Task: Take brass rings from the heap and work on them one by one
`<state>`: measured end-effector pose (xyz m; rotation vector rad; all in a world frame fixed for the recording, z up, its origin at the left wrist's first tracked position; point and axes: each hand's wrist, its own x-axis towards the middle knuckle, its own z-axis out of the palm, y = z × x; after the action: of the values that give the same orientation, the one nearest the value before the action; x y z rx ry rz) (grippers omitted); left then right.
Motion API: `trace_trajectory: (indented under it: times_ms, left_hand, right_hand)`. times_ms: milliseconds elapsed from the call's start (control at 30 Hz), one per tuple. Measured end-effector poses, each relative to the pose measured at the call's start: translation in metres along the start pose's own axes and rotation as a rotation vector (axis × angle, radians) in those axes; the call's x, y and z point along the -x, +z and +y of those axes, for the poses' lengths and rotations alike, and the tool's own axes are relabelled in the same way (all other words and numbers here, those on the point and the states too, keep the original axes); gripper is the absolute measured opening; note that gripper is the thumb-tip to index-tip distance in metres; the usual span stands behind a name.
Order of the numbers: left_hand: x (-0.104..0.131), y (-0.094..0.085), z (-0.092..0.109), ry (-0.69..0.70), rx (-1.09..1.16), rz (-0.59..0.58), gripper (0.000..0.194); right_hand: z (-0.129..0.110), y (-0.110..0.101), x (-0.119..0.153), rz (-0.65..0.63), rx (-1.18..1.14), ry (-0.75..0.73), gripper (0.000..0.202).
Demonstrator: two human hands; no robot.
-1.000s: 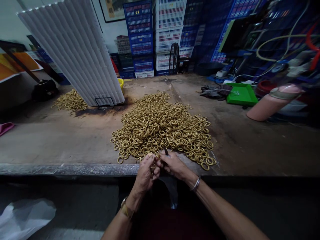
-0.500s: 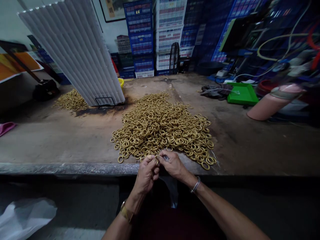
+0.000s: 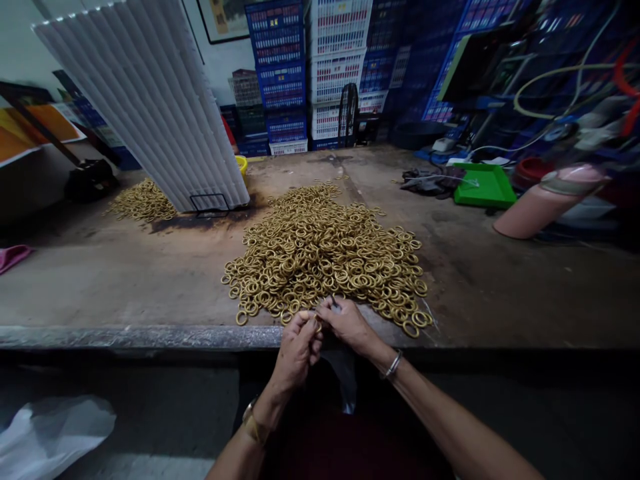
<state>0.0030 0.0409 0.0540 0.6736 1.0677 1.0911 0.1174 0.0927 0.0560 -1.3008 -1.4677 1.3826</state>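
Note:
A wide heap of brass-coloured rings (image 3: 320,247) is spread over the wooden table, reaching close to its front edge. At that edge, my left hand (image 3: 299,345) is closed, pinching a single ring (image 3: 318,324) between thumb and fingertips. My right hand (image 3: 351,327) meets it from the other side, its fingers pinched together beside the ring. Whatever the right fingers grip, if anything, is too small to make out. Both hands are just in front of the heap's near side.
Behind the heap, a ribbed white panel (image 3: 145,100) leans in a black wire stand (image 3: 209,204), with a smaller ring pile (image 3: 143,201) beside it. To the right are a green tray (image 3: 485,187), dark gloves (image 3: 433,181) and a pink cylinder (image 3: 545,203). Crates (image 3: 280,80) are stacked behind.
My hands stay together at the table edge, with only small finger shifts. The ring in my left fingers has turned slightly and shows a little lower. The heap looks the same.

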Motion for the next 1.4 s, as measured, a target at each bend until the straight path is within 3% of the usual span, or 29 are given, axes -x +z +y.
trace_trajectory:
  times_ms: [133,300,500,667,900,1100,1233,1400]
  left_hand:
    - [0.000,0.000,0.000,-0.007,0.030,-0.018,0.031]
    - [0.000,-0.002,-0.003,0.052,0.006,-0.030,0.029]
    - [-0.001,-0.004,-0.006,0.073,0.019,-0.043,0.030]
    - [0.000,-0.005,-0.002,0.030,0.055,-0.090,0.026]
    - [0.002,-0.006,-0.002,0.026,0.087,-0.105,0.025]
    - [0.000,-0.006,-0.003,0.078,0.037,-0.057,0.029]
    - [-0.001,-0.006,-0.005,0.116,-0.024,-0.048,0.031]
    - [-0.002,-0.007,-0.006,0.154,-0.058,-0.049,0.031]
  right_hand:
    - [-0.004,-0.001,0.000,0.017,0.034,-0.059,0.017]
    - [0.000,-0.002,0.004,-0.057,-0.093,0.041,0.016]
    - [0.000,-0.003,0.005,-0.070,-0.099,0.060,0.015]
    - [-0.003,-0.003,0.005,-0.025,0.045,-0.130,0.015]
    - [0.013,-0.005,0.003,0.040,0.225,-0.169,0.016]
    - [0.015,-0.006,0.013,-0.149,0.532,-0.335,0.015]
    - [0.011,-0.006,0.016,-0.199,0.660,-0.325,0.018]
    - [0.008,-0.007,0.016,-0.231,0.656,-0.325,0.019]
